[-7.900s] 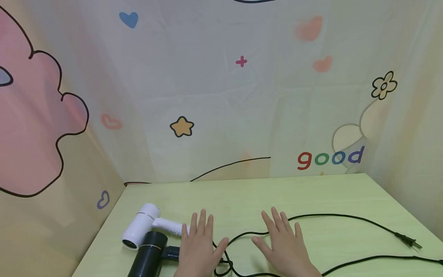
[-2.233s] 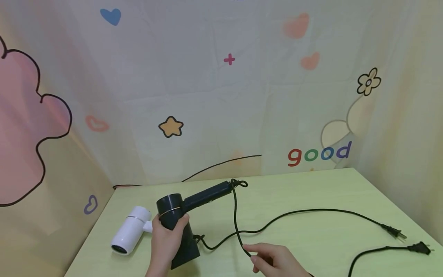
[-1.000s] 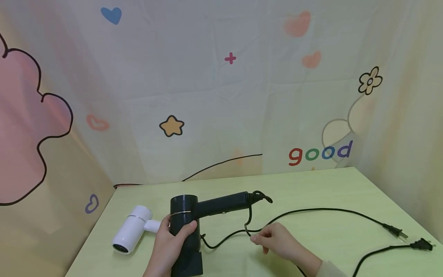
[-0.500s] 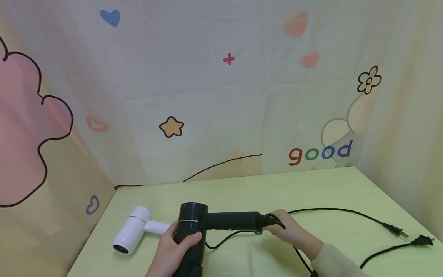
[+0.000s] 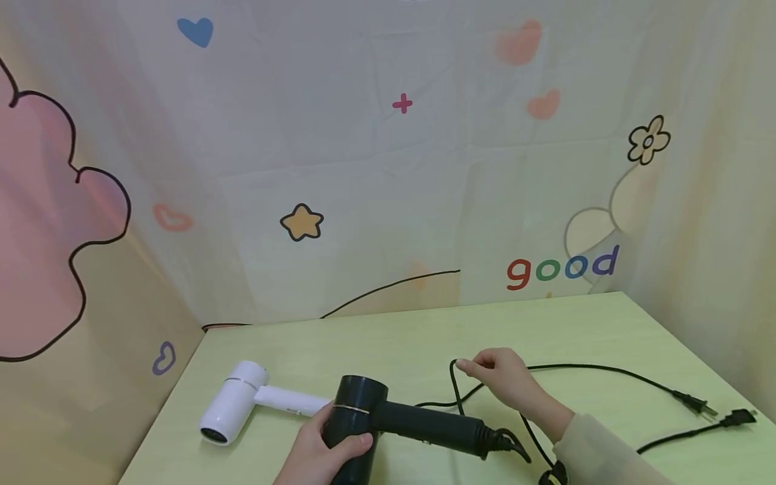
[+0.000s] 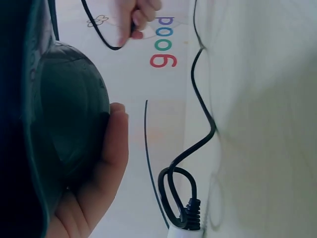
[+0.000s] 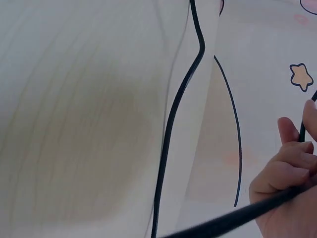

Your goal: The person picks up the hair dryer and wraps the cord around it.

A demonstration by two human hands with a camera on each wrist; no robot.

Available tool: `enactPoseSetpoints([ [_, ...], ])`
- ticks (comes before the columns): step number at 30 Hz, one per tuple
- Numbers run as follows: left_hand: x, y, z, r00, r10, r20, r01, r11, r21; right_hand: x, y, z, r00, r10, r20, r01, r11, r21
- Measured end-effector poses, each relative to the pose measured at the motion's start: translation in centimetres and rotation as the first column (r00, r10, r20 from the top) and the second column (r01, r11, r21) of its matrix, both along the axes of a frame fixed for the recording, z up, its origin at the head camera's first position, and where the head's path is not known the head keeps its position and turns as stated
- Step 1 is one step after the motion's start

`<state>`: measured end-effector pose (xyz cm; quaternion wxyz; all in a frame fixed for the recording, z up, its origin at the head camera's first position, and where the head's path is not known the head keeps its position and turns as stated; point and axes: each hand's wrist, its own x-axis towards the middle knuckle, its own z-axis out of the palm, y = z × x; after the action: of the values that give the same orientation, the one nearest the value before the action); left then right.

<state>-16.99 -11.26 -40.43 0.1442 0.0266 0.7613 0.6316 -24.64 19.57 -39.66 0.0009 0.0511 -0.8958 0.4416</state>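
Observation:
In the head view, my left hand (image 5: 327, 448) grips the barrel of a black hair dryer (image 5: 427, 424), whose handle points right and slightly down. Its lower end is cut off by the frame. My right hand (image 5: 506, 377) is raised over the table, thumb and fingers pinching the dryer's black cord (image 5: 455, 384). The left wrist view has the dark barrel (image 6: 69, 109) up close, with curled fingers (image 6: 115, 148) around it. In the right wrist view, the cord (image 7: 247, 215) passes through the curled right hand (image 7: 282, 183).
A white hair dryer (image 5: 233, 404) lies at the table's left, its handle partly behind the left hand. Its black cord (image 5: 582, 366) runs right to a plug (image 5: 694, 403). Another black plug (image 5: 738, 418) lies near the right edge. A printed curtain (image 5: 364, 135) hangs behind the table (image 5: 388, 337).
Earlier both hands lay spread and held nothing; the left then took up the black hair dryer. Lately it shifted right, its handle swinging downward. My right hand rose with the cord.

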Motion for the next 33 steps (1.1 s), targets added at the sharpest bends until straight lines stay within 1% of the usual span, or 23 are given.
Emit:
enactPoseSetpoints([
  [3, 0.2, 0.1, -0.4, 0.999, -0.009, -0.038, 0.008, 1.000, -0.019, -0.1, 0.3, 0.8, 0.999, -0.014, -0.041, 0.015, 1.000, 0.009],
  [6, 0.4, 0.4, -0.9, 0.997, -0.016, -0.081, 0.014, 0.999, -0.034, 0.0, 0.5, 1.8, 0.994, -0.006, -0.108, 0.009, 1.000, 0.025],
  [10, 0.5, 0.5, -1.2, 0.996, -0.022, -0.090, 0.018, 0.999, -0.042, 0.2, 0.7, 3.4, 0.983, 0.002, -0.183, 0.006, 0.999, 0.042],
  [13, 0.5, 0.6, -1.3, 0.996, -0.020, -0.090, 0.014, 0.998, -0.065, 0.5, 0.6, 4.3, 0.973, -0.001, -0.233, 0.014, 0.998, 0.056],
  [19, 0.4, 0.7, -1.6, 0.992, 0.004, -0.126, -0.024, 0.986, -0.163, 1.2, 0.2, 5.5, 0.949, -0.024, -0.315, 0.046, 0.997, 0.062],
  [23, 0.3, 0.9, -1.7, 0.989, 0.037, -0.144, -0.072, 0.967, -0.243, 1.7, -0.3, 6.2, 0.931, -0.026, -0.363, 0.045, 0.998, 0.044],
  [25, 0.3, 1.1, -1.7, 0.986, 0.067, -0.152, -0.109, 0.952, -0.285, 2.1, -0.6, 6.5, 0.917, -0.018, -0.399, 0.037, 0.999, 0.040],
  [27, 0.3, 1.2, -1.7, 0.981, 0.100, -0.169, -0.151, 0.934, -0.324, 2.4, -0.8, 6.9, 0.895, -0.009, -0.445, 0.031, 0.999, 0.043],
  [29, 0.3, 1.4, -1.6, 0.975, 0.130, -0.180, -0.188, 0.916, -0.355, 2.8, -1.1, 7.3, 0.868, 0.003, -0.497, 0.028, 0.998, 0.054],
  [33, 0.1, 1.4, -1.3, 0.969, 0.168, -0.178, -0.226, 0.897, -0.380, 3.5, -1.6, 8.0, 0.813, 0.031, -0.581, 0.013, 0.997, 0.072],
])
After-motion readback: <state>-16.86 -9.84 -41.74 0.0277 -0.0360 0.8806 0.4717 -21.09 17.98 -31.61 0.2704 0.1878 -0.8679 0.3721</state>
